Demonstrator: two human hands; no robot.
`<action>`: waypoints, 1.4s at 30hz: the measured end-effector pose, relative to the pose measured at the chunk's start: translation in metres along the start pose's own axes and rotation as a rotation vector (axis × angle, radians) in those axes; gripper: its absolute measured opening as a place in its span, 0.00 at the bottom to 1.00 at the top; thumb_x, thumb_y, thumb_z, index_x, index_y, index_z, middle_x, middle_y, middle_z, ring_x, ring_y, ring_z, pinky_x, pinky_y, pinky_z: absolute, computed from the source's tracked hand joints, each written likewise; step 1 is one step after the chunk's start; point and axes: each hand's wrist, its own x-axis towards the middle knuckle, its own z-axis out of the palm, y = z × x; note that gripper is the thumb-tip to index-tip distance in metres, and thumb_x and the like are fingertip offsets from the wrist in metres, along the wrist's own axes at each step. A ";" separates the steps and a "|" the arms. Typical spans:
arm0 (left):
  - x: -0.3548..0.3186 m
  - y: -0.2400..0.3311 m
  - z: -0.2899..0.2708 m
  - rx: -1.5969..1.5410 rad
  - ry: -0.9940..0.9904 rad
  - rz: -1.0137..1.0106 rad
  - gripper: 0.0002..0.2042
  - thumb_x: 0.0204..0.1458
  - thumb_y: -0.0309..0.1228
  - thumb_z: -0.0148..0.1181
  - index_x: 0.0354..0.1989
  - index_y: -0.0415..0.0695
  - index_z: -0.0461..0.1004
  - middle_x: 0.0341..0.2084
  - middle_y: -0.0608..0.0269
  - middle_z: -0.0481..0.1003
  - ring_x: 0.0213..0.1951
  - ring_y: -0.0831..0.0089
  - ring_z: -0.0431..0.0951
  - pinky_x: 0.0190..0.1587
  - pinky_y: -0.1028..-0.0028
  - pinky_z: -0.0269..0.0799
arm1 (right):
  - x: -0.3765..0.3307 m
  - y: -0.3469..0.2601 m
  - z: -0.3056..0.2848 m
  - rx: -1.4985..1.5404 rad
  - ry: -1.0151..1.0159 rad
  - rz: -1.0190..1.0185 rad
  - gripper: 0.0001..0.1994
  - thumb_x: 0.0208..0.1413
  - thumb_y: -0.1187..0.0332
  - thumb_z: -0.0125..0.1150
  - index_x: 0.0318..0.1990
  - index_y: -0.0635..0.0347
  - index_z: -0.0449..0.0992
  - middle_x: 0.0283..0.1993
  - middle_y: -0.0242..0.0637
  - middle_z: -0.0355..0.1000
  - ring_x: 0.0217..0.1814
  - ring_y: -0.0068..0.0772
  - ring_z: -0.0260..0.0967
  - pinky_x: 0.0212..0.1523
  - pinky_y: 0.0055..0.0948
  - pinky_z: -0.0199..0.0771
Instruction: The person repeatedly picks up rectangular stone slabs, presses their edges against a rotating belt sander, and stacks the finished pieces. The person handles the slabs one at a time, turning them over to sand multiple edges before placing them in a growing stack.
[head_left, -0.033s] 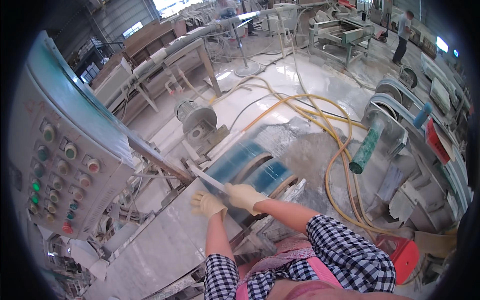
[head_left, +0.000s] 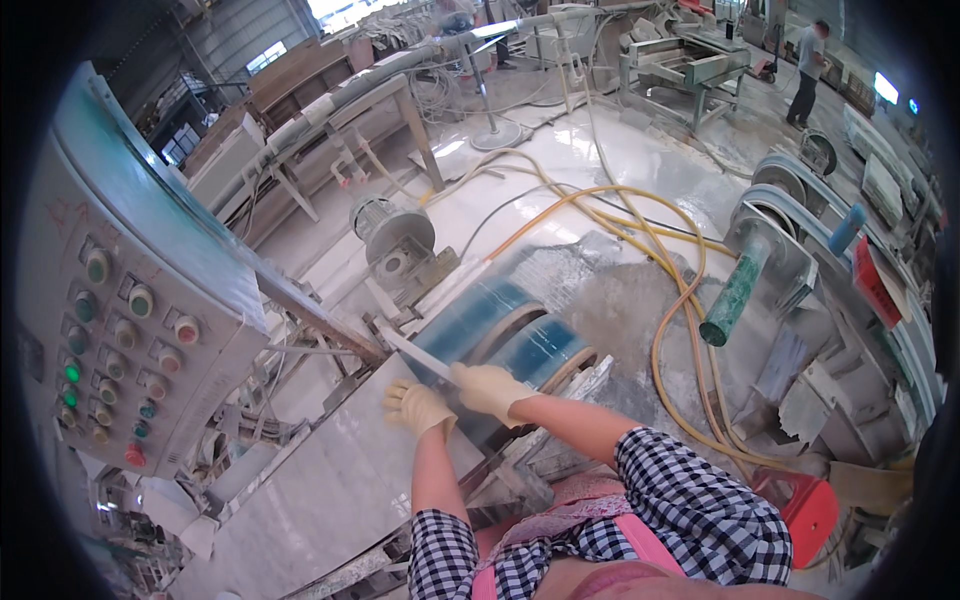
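Near the middle, my left fingers (head_left: 397, 393) spread over the worktop (head_left: 320, 465), right fingers (head_left: 464, 377) hold a pale strip (head_left: 420, 358); yellow hoses (head_left: 653, 357) cross the floor (head_left: 650, 165).

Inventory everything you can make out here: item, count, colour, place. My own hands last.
Blue drums: two, blue, centre
Pale strip: one, white, centre, alongside the blue drums
Worktop: one, grey, lower left of centre
Control panel: one, grey with coloured buttons, left
Motor: one, grey, above the blue drums
Hoses: several, yellow and orange, floor right of centre
Cylinder: one, green, right
Metal frame: one, pale grey, upper right
Red box-like object: one, red, lower right
Standing co-worker: one, light top, upper right
Left hand: one, cream glove, at the worktop
Right hand: one, cream glove, at the pale strip's near end
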 end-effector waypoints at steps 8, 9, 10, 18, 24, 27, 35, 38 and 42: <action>0.015 -0.109 -0.037 -1.166 -0.110 -0.041 0.17 0.49 0.23 0.51 0.48 0.31 0.73 0.38 0.40 0.78 0.40 0.46 0.80 0.45 0.58 0.74 | 0.013 0.002 0.015 0.112 -0.060 -0.115 0.13 0.52 0.71 0.55 0.46 0.63 0.72 0.41 0.58 0.77 0.49 0.62 0.74 0.50 0.51 0.73; 0.019 -0.119 -0.033 -1.153 -0.116 -0.021 0.17 0.49 0.24 0.51 0.49 0.32 0.73 0.39 0.42 0.78 0.40 0.49 0.80 0.46 0.59 0.73 | 0.017 -0.003 0.020 0.095 -0.096 -0.106 0.13 0.52 0.71 0.55 0.46 0.63 0.72 0.42 0.58 0.77 0.49 0.62 0.74 0.50 0.51 0.73; 0.021 -0.126 -0.027 -1.176 -0.110 0.036 0.18 0.50 0.24 0.50 0.50 0.33 0.73 0.40 0.43 0.78 0.41 0.51 0.80 0.46 0.59 0.73 | 0.020 -0.009 0.027 0.065 -0.076 -0.156 0.14 0.53 0.69 0.56 0.47 0.63 0.73 0.43 0.57 0.77 0.50 0.62 0.74 0.52 0.50 0.73; 0.011 -0.076 0.011 -1.572 -0.200 0.053 0.18 0.62 0.32 0.50 0.53 0.32 0.72 0.45 0.49 0.76 0.46 0.60 0.78 0.49 0.61 0.73 | 0.014 -0.027 0.035 0.073 -0.006 -0.282 0.27 0.59 0.41 0.56 0.45 0.59 0.69 0.40 0.52 0.78 0.42 0.61 0.76 0.44 0.51 0.75; -0.002 -0.088 0.001 -0.798 0.096 0.134 0.27 0.57 0.41 0.62 0.62 0.40 0.68 0.59 0.45 0.71 0.61 0.47 0.69 0.62 0.55 0.65 | 0.002 -0.047 0.034 -0.028 -0.001 -0.112 0.13 0.59 0.65 0.57 0.45 0.64 0.68 0.37 0.52 0.79 0.41 0.57 0.79 0.41 0.50 0.77; -0.007 -0.091 0.002 -0.027 0.085 -0.006 0.44 0.46 0.52 0.71 0.69 0.42 0.61 0.65 0.48 0.64 0.69 0.47 0.59 0.66 0.47 0.56 | 0.001 -0.052 0.034 -0.057 0.029 -0.108 0.11 0.57 0.71 0.55 0.45 0.67 0.69 0.36 0.53 0.79 0.40 0.56 0.79 0.39 0.49 0.78; 0.008 -0.082 -0.017 -0.033 -0.097 -0.176 0.60 0.33 0.57 0.78 0.74 0.47 0.50 0.69 0.52 0.55 0.70 0.54 0.51 0.63 0.39 0.51 | -0.003 -0.051 0.030 0.000 0.046 -0.075 0.13 0.56 0.70 0.55 0.47 0.65 0.70 0.37 0.52 0.79 0.41 0.56 0.79 0.41 0.51 0.77; 0.012 -0.086 -0.029 -0.007 -0.133 -0.172 0.59 0.34 0.56 0.78 0.74 0.48 0.50 0.69 0.53 0.55 0.71 0.54 0.50 0.63 0.39 0.52 | 0.001 -0.049 0.028 -0.045 -0.016 -0.060 0.13 0.55 0.71 0.54 0.47 0.64 0.69 0.37 0.53 0.79 0.41 0.59 0.78 0.41 0.52 0.77; 0.009 -0.083 -0.040 -0.021 -0.204 -0.189 0.56 0.36 0.54 0.78 0.73 0.50 0.50 0.69 0.53 0.55 0.71 0.53 0.51 0.61 0.38 0.54 | 0.003 -0.046 0.030 0.004 0.007 -0.062 0.13 0.54 0.72 0.54 0.47 0.64 0.69 0.38 0.55 0.78 0.42 0.62 0.77 0.43 0.53 0.76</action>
